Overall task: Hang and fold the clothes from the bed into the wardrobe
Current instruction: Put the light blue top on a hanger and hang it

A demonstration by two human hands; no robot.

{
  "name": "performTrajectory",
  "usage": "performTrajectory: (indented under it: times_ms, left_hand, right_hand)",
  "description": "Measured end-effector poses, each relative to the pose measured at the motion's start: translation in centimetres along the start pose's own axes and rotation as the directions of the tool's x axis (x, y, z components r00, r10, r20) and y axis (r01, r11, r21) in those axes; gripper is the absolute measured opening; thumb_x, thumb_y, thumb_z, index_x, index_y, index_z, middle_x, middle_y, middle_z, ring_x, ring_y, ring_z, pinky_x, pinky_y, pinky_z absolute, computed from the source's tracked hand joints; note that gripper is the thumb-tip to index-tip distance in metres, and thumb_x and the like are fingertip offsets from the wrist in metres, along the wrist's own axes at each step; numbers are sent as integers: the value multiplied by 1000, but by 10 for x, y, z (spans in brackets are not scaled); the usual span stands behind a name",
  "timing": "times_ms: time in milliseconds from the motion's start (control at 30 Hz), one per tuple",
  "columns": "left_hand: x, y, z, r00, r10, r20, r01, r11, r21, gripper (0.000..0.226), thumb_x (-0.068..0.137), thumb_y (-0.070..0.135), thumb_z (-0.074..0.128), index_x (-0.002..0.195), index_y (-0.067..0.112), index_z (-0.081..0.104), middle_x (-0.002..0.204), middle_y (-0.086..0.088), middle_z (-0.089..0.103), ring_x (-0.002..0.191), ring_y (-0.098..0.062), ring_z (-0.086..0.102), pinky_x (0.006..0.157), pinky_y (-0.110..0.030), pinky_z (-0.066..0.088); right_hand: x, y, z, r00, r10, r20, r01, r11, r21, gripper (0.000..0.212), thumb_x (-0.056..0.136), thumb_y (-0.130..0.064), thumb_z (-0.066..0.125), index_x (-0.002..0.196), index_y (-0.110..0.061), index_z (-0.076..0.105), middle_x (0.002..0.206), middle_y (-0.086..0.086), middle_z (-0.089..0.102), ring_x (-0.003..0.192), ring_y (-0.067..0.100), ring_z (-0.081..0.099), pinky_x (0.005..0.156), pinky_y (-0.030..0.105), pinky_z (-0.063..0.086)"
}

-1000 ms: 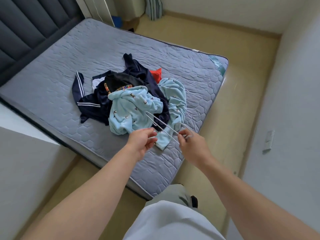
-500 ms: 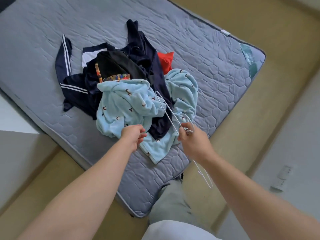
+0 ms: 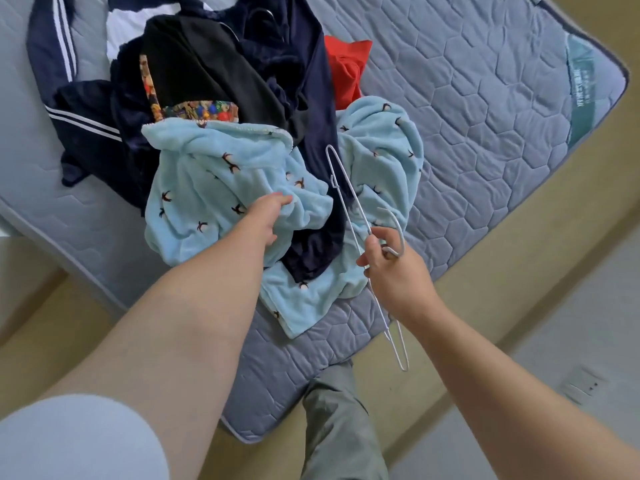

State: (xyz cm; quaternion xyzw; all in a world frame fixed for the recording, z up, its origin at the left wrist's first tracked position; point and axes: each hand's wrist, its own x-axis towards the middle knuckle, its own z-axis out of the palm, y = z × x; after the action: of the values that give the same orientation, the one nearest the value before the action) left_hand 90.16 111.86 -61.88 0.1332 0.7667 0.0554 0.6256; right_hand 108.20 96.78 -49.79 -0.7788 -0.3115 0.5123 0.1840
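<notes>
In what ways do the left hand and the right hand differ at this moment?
The left hand rests on the light blue fleece with its fingers stretched out, while the right hand curls its fingers round the white wire hanger. The left hand is over the clothes pile and the right hand is nearer the mattress edge. Both reach forward over the bed.

1. At mid-frame, the left hand (image 3: 266, 216) lies with stretched fingers on a light-blue fleece garment (image 3: 214, 174).
2. Right of centre, the right hand (image 3: 391, 268) grips a white wire hanger (image 3: 341, 188) beside its hook.
3. Above them, a navy garment (image 3: 311, 81), a black garment (image 3: 194, 64) and a red garment (image 3: 346, 71) lie heaped on the grey quilted mattress (image 3: 485, 116).
</notes>
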Motion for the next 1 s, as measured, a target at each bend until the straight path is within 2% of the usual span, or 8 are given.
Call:
performTrajectory:
  times_ms: [100,167,300,400,567,667,833,1000]
  left_hand:
    - [23,2,4,998,-50,26,52,992,-118,73,91,37,71,153,22,37,163,-2,27,149,-28,27,122,-51,24]
    - [32,0,3,999,-32,-41,23,979,-203,66,89,27,72,146,16,43,154,-4,43,138,-25,44,117,-44,34]
    - [21,-12,-11,956,54,-289,-158,924,-348,22,80,9,74,98,14,62,110,-7,69,91,-21,67,84,-36,58]
    - [-19,-20,-30,957,29,-289,-172,859,-482,29,69,4,70,93,13,57,99,-7,66,78,-21,65,63,-32,58]
    - [-90,-33,-65,992,76,-101,-115,876,-469,59,73,38,86,124,20,63,112,-4,72,98,-27,71,88,-47,59]
    - [-130,-39,-78,970,145,-193,-216,880,-423,48,79,46,82,117,24,62,112,0,69,99,-23,69,84,-41,58]
    - [-204,-37,-81,873,298,-387,-442,819,-365,42,75,58,77,99,26,68,103,0,73,96,-22,71,89,-45,59]
    - [-288,-43,-75,754,348,-557,-593,725,-351,45,70,68,74,84,26,66,82,9,74,82,-14,74,64,-31,59]
  right_hand:
    - [10,7,2,1000,16,10,-16,1000,-9,13,105,-44,41,95,-48,49,87,-10,71,80,9,67,70,31,54]
    - [13,8,3,999,33,12,-32,999,-24,20,104,-42,41,86,-46,49,85,-11,70,80,11,67,71,32,55]
    - [12,-6,4,999,28,46,-25,998,-63,21,105,-41,39,86,-42,48,87,-8,70,82,16,68,75,39,55]
    - [3,-31,0,998,2,68,2,998,-60,20,106,-37,39,97,-25,53,91,3,70,84,27,67,78,46,55]
    - [-23,-70,-18,993,-70,91,75,995,-60,20,106,-36,38,95,-28,53,91,4,71,84,28,67,70,39,56]
    - [-42,-86,-33,986,-129,107,136,989,-56,21,106,-36,38,87,-35,48,91,2,71,81,25,67,60,30,50]
    - [-70,-103,-56,968,-182,172,194,979,-58,21,104,-34,36,103,-23,53,92,1,70,86,28,67,68,35,51]
    - [-95,-115,-83,930,-265,254,290,955,-63,21,103,-36,34,103,-26,53,91,-2,70,85,25,69,71,38,54]
